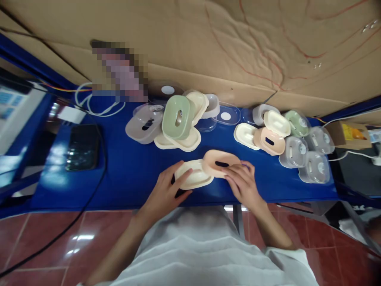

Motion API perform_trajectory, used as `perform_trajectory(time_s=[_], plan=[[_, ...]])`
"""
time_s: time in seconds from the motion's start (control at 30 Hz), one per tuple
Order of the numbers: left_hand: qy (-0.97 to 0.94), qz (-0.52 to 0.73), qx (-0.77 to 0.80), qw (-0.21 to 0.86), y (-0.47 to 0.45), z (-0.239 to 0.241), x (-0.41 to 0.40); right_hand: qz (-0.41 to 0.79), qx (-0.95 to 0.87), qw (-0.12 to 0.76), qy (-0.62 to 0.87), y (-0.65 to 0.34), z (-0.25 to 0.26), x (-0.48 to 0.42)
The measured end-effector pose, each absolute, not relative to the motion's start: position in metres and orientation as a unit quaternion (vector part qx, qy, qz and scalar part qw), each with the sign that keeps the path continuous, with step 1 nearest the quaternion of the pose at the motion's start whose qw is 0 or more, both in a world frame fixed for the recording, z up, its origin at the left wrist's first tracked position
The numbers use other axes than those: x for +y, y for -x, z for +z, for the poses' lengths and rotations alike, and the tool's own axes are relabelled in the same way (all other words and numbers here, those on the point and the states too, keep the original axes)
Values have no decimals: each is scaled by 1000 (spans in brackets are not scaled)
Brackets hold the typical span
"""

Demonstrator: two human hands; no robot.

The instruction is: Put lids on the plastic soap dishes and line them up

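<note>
My left hand (pixel 166 190) grips a cream oval plastic lid (pixel 194 177) at its left end, fingers curled round the rim. My right hand (pixel 244 182) holds a peach oval tray with a dark slot (pixel 220 161), fingers pressed on its right side. The two pieces touch each other just above the near edge of the blue table (pixel 125 167).
To the back left lies a pile with a green slotted piece (pixel 176 117), a grey one (pixel 144 126) and cream lids. A second heap of peach, cream, green and clear pieces (pixel 293 137) sits at the right. A black phone (pixel 82 147), white cables and a cardboard wall are behind.
</note>
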State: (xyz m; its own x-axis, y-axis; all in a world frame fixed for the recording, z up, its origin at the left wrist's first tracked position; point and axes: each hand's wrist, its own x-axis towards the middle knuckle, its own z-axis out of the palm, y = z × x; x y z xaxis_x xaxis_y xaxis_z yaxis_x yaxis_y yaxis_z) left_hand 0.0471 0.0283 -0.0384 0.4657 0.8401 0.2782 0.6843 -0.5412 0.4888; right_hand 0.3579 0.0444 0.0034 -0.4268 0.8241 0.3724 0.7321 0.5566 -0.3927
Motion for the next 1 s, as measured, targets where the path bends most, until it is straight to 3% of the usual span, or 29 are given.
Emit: perform_trajectory(time_s=[0.1, 0.3, 0.47, 0.67, 0.83, 0.9, 1.0], plan=[[-827, 275, 457, 177, -36, -44, 29, 110, -871, 247, 410, -331, -3, 38], [-867, 214, 442, 85, -27, -41, 30, 73, -923, 169, 337, -300, -34, 36], [-869, 208, 432, 118, -23, -43, 30, 84, -930, 155, 321, -310, -27, 46], [-853, 237, 438, 157, -25, -43, 33, 21, -831, 168, 530, -343, -5, 152], [-837, 279, 431, 187, -32, -44, 39, 25, -805, 103, 584, -358, -1, 219], [-831, 295, 423, 211, -33, -44, 40, 37, -803, 131, 581, -361, 7, 211], [-814, 314, 419, 251, -31, -42, 42, 70, -774, 240, 582, -368, 20, 170]])
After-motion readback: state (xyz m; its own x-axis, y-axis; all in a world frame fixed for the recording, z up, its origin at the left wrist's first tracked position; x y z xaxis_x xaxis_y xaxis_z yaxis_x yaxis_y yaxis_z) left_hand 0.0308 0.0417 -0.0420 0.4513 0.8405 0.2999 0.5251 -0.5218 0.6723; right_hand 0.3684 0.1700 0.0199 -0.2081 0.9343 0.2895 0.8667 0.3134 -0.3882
